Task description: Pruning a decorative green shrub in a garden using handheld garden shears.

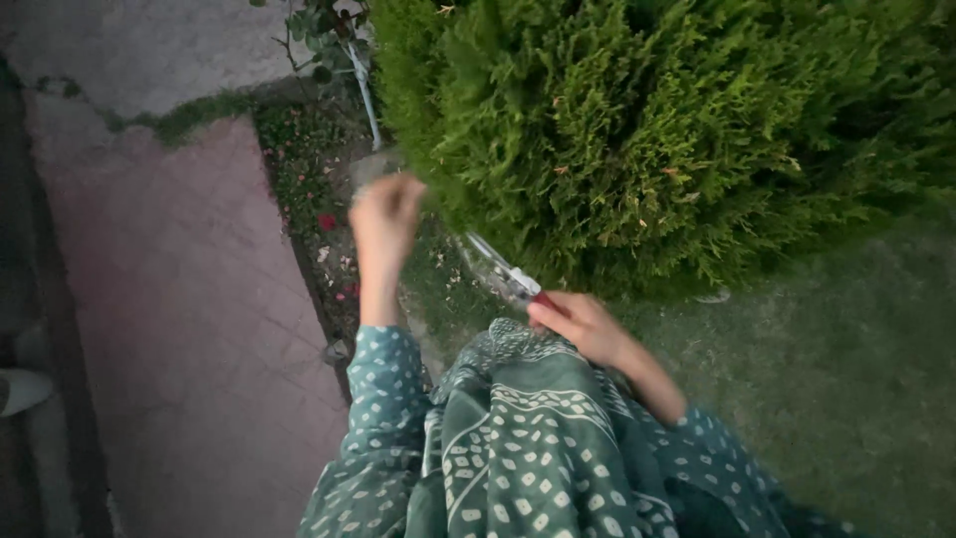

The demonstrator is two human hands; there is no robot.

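Beside the paving [179, 299], the left hand [386, 214] is raised, blurred, its grip unclear. Shears [506, 274] are clasped by the right hand [583, 324] at the bush's [657, 130] edge; stiff, sharp, probably best held by the handles.

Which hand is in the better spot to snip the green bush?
The right hand, probably. It holds the red-handled shears, whose blades point into the bush. The left hand is raised at the bush's edge, blurred, with no tool visible in it.
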